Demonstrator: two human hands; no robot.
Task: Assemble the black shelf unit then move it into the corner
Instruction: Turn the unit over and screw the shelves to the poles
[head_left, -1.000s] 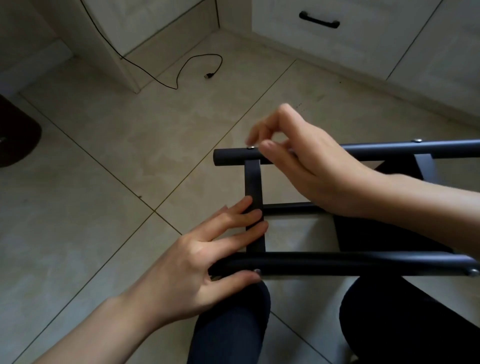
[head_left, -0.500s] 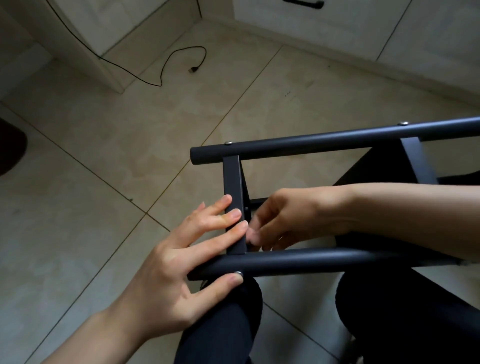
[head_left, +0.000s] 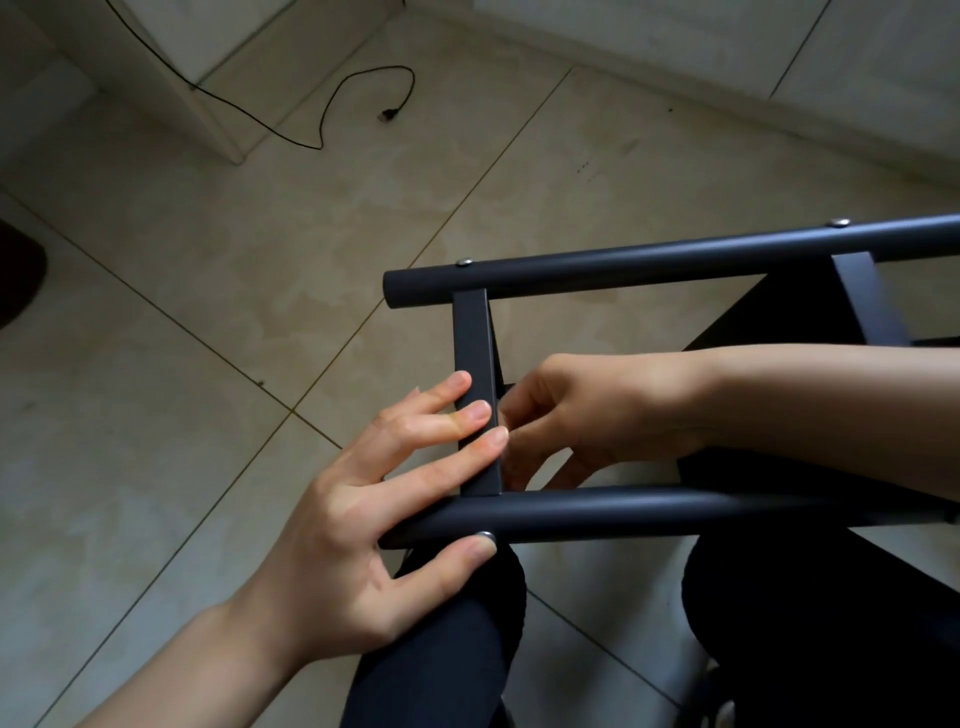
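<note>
The black shelf frame lies sideways over my knees, with a far tube (head_left: 675, 257) and a near tube (head_left: 649, 512) joined by a flat crossbar (head_left: 474, 338). My left hand (head_left: 363, 519) lays straight fingers across the crossbar, and its thumb presses a silver screw head (head_left: 485, 535) under the near tube. My right hand (head_left: 597, 415) reaches inside the frame, fingers curled against the crossbar's inner edge. Its fingertips are hidden, so I cannot tell what they hold. Two more screw heads (head_left: 464, 262) sit on the far tube.
My dark-trousered knees (head_left: 457, 649) are under the frame. A black cable with a plug (head_left: 387, 115) trails on the tiled floor at the back left. Pale cabinet fronts (head_left: 727, 62) run along the back. A dark object (head_left: 18, 280) sits at the left edge.
My right hand left the screw on the far tube and came down inside the frame to the crossbar's inner edge. My left hand has stayed on the crossbar and near tube.
</note>
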